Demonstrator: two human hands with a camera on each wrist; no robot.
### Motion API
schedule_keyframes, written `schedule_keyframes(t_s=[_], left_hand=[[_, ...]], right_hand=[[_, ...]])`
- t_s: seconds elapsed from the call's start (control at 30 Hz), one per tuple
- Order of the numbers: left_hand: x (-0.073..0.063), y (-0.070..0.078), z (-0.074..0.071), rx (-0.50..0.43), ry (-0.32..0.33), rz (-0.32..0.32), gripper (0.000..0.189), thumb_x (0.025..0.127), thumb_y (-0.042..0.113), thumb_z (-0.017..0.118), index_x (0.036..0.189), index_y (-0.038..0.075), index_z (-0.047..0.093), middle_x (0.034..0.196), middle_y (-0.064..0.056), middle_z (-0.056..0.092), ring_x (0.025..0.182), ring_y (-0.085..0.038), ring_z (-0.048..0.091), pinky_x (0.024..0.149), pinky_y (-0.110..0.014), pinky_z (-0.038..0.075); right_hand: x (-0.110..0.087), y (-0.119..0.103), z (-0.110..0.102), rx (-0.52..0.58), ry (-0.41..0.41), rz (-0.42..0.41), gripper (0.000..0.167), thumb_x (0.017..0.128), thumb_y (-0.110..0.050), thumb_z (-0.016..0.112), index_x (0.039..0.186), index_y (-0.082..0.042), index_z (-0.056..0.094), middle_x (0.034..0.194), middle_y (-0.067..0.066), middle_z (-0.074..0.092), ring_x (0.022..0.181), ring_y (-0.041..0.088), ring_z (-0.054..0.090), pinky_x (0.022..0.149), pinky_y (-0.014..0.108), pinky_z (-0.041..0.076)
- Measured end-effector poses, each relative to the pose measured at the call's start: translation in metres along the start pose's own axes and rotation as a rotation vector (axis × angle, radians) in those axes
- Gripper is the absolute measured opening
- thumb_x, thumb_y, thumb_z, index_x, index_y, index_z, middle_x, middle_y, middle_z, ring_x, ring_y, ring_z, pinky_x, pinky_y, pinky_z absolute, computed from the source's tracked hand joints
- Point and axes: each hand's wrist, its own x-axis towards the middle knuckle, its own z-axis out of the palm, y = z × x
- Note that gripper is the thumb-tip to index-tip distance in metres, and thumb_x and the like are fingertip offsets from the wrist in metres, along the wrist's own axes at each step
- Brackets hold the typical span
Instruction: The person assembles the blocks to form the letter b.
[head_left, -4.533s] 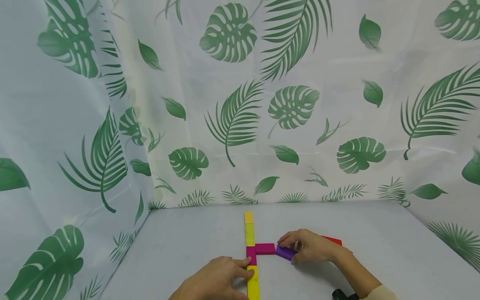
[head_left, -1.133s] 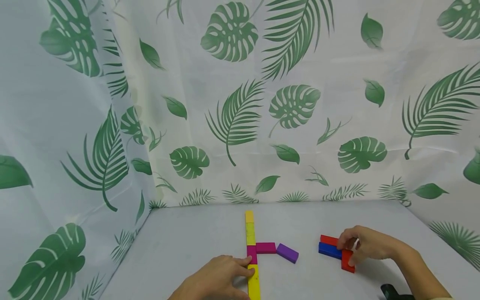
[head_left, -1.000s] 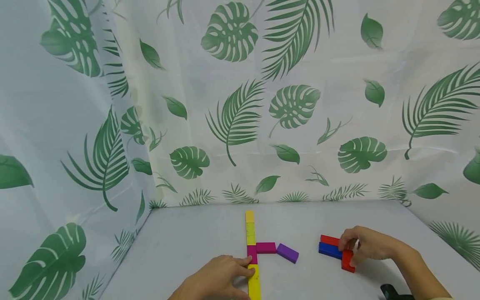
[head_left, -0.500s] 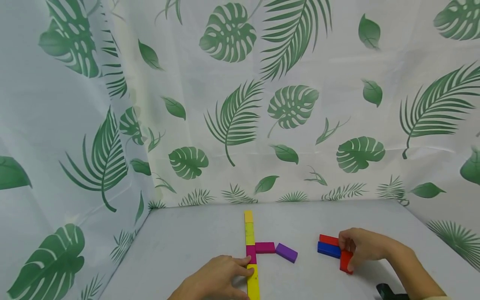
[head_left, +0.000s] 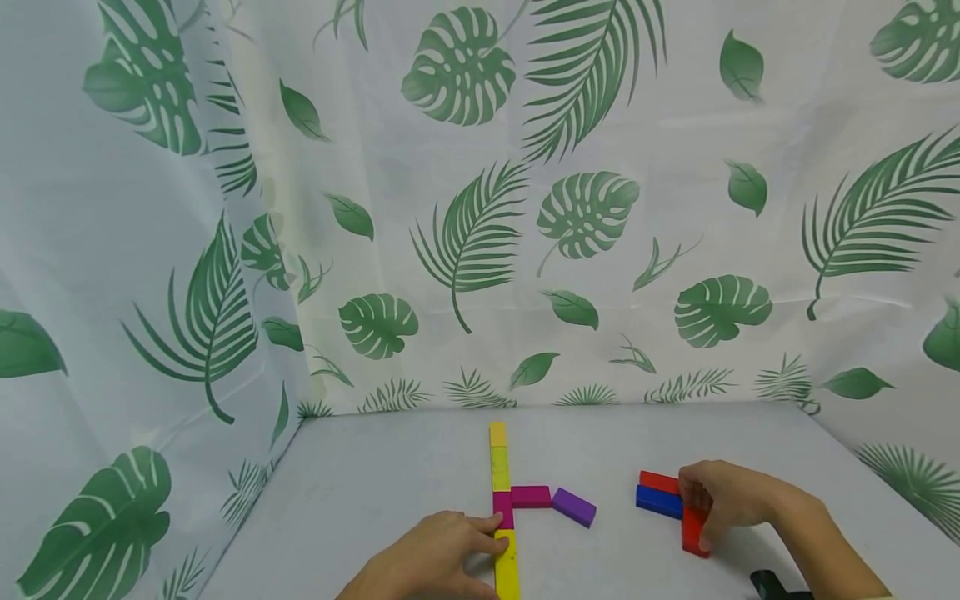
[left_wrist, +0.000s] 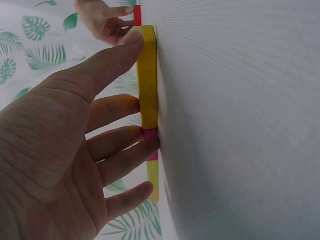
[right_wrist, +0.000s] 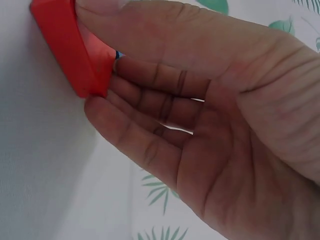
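Observation:
A straight row of flat blocks runs away from me: a yellow block nearest, a magenta block, then yellow ones beyond. My left hand rests along the row with extended fingers touching it; in the left wrist view the thumb lies at the near end of the yellow block. A second magenta block juts right from the row, and a purple block lies slanted at its end. My right hand pinches a red block between thumb and fingers, partly hidden by the hand.
Left of the right hand, a blue block lies against another red block. A black object shows under the right forearm. A leaf-patterned curtain borders the pale table at the back and sides.
My right hand has left the purple block and gone right to the red block. Over the last second that red block has shifted slightly toward me. My left hand has stayed in place.

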Motion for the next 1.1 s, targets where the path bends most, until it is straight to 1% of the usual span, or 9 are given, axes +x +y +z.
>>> schedule_keyframes(t_s=[0.17,0.43,0.67,0.87,1.1], left_hand=[[0.001,0.0,0.0,-0.014,-0.018,-0.025,0.061,0.084,0.065,0.077,0.138,0.042,0.064,0.149,0.019,0.057,0.118,0.0,0.06,0.097,-0.028,0.053],[0.001,-0.002,0.001,0.003,-0.009,-0.003,0.062,0.084,0.065,0.077,0.139,0.041,0.064,0.15,0.018,0.057,0.121,-0.002,0.061,0.099,-0.03,0.054],[0.002,-0.001,0.0,-0.019,-0.014,-0.012,0.061,0.083,0.064,0.078,0.139,0.041,0.065,0.149,0.019,0.057,0.118,0.0,0.061,0.099,-0.029,0.054],[0.001,0.001,-0.002,-0.029,-0.019,-0.022,0.061,0.083,0.064,0.078,0.138,0.041,0.065,0.149,0.019,0.057,0.118,0.0,0.061,0.099,-0.029,0.054],[0.002,0.0,-0.001,-0.028,-0.021,-0.021,0.061,0.083,0.064,0.078,0.139,0.042,0.064,0.149,0.019,0.057,0.122,-0.002,0.061,0.103,-0.033,0.054]], right_hand=[[0.0,-0.004,0.003,-0.031,-0.011,0.026,0.051,0.065,-0.011,0.098,0.101,-0.011,0.063,0.093,0.005,0.059,0.091,0.022,0.053,0.079,0.04,0.051],[0.0,-0.015,0.009,-0.053,-0.02,0.039,0.049,0.065,-0.008,0.097,0.098,-0.012,0.062,0.091,0.005,0.059,0.09,0.023,0.052,0.076,0.039,0.048],[-0.004,-0.027,0.012,-0.08,-0.029,0.067,0.049,0.064,-0.009,0.098,0.098,-0.013,0.062,0.09,0.005,0.059,0.089,0.022,0.052,0.076,0.039,0.046],[-0.006,-0.039,0.018,-0.117,-0.033,0.067,0.048,0.063,-0.008,0.098,0.094,-0.014,0.062,0.088,0.005,0.059,0.088,0.022,0.052,0.074,0.039,0.046],[-0.002,-0.052,0.03,-0.138,-0.041,0.039,0.049,0.062,-0.007,0.098,0.093,-0.017,0.062,0.087,0.004,0.06,0.088,0.022,0.053,0.071,0.038,0.046]])
